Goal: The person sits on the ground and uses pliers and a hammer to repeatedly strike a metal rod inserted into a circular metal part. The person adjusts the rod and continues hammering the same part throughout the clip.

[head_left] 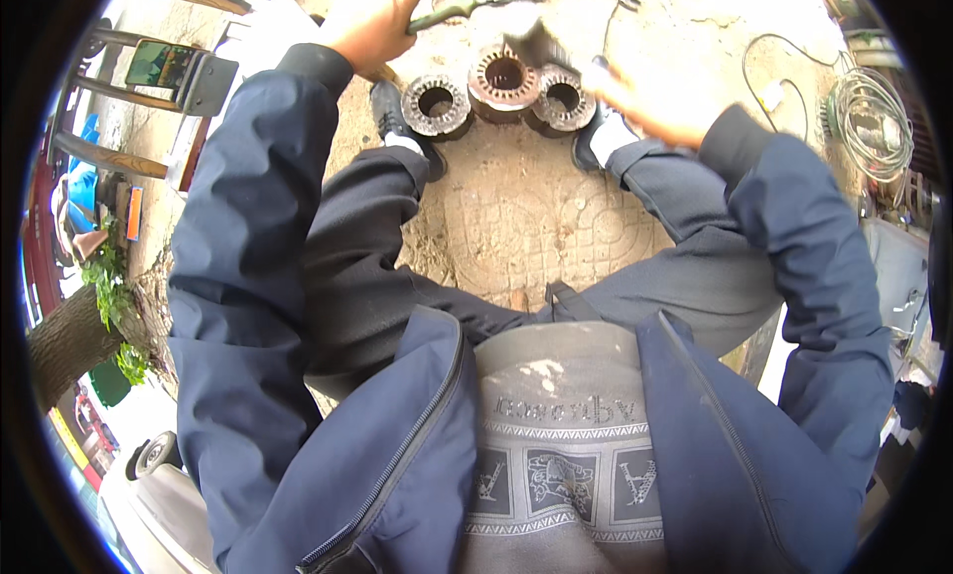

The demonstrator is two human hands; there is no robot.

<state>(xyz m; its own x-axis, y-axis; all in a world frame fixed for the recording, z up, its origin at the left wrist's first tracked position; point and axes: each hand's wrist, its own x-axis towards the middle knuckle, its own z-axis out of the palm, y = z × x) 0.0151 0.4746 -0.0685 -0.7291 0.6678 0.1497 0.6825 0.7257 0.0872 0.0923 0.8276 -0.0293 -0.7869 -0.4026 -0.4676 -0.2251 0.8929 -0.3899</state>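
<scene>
Three round metal motor stator cores stand on the ground between my shoes: a left core, a rusty middle core and a right core. Slots ring their open centres. At the upper left, my left hand is closed round the green handles of a pair of pliers, whose jaws point right, beyond the cores. My right hand is smeared by motion beside the right core. From its fingers a dark, blurred tool reaches over the middle core; its exact kind cannot be made out.
My black left shoe and right shoe flank the cores. A wooden chair with a phone on it stands at the left. Coiled wire lies at the right, with a thin cable near it on the ground.
</scene>
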